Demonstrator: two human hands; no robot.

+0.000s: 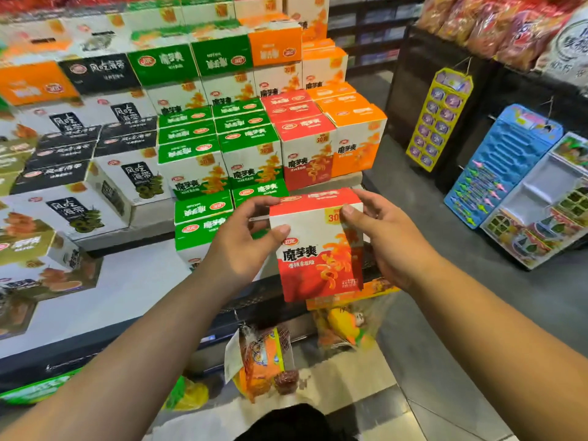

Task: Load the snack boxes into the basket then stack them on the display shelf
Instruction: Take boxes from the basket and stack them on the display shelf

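Store aisle, grey tile floor (477, 361) running along the right. Stepped display shelf (105, 291) fills the left and centre, pale tiers with a dark front edge, packed with snack boxes in colour blocks: black boxes (95, 144) left, green boxes (219, 148) centre, red boxes (302, 135) right of those, orange boxes (356, 122) at the right end, more orange and green up top. Lowest tier has bare surface left of centre, with olive boxes (28, 246) at its far left. Across the aisle, a dark rack (423, 90) with red snack bags (496, 23) on top; a yellow hanging card (440, 119) and a blue hanging card (499, 163) of small toys hang on its front, and a white toy set (547, 211) leans beside the blue one. Bagged snacks (261, 358) hang off the shelf's front edge low down, and a yellow packet (346, 326) beside them. Red box (318, 246) is in the air in front of the shelf, upright, just below the red stack and right of the lower green stack. Left hand (245, 240) grips its left side, thumb on the front face, fingers over the top edge. Right hand (381, 237) clamps the right side, thumb on the front upper corner. Both hands closed on the box. Basket not in view.
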